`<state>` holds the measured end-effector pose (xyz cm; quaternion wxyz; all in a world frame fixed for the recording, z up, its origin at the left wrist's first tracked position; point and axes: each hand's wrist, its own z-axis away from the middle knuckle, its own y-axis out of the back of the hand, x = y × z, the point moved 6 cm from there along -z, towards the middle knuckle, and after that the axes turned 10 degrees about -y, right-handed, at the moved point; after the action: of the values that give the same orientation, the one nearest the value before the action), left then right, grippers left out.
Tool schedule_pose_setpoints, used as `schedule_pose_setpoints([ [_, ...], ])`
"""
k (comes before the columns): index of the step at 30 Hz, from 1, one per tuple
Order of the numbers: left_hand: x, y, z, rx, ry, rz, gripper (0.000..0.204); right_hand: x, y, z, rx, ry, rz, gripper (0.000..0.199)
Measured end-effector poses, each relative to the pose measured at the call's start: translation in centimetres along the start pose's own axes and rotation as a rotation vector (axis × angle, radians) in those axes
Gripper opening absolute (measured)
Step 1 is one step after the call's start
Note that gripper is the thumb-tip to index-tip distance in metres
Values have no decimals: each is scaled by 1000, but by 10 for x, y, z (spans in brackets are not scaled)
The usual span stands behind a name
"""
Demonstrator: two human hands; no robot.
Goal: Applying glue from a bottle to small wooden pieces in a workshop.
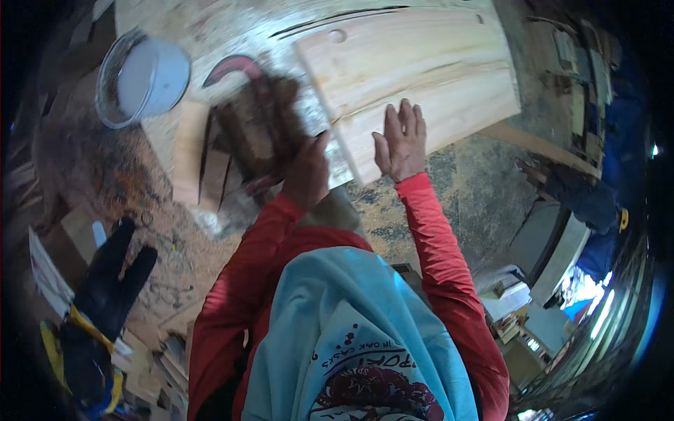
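A wide pale wooden board (421,63) lies at a slant on the worktable, with a dark crack along its grain and round marks near its far edge. My right hand (404,144) rests flat on the board's near part, fingers stretched forward and thumb apart. My left hand (307,174) is closed beside the board's left edge, thumb up; what it grips, if anything, is hidden. Just left of it is a curved red tool (263,98), blurred, its kind unclear. It lies over a dark brown block (242,126).
A whitish round bucket (151,81) stands at the far left, near wooden offcuts (189,154). Sawdust covers the floor (133,172). A person in dark clothes (583,210) is at the right; dark trousers (105,281) show at the lower left. Stacked timber (576,70) lines the far right.
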<state>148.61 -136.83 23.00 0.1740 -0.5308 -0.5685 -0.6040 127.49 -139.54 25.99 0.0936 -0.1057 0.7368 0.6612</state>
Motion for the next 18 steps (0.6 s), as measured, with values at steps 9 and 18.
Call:
schedule_pose_setpoints([
  [9,-5,-2,-6,52,195,35,74,-28,0,34,-122,0,-9,61],
  [18,2,-3,4,37,-56,-20,39,-27,45,53,-544,-520,-697,40],
])
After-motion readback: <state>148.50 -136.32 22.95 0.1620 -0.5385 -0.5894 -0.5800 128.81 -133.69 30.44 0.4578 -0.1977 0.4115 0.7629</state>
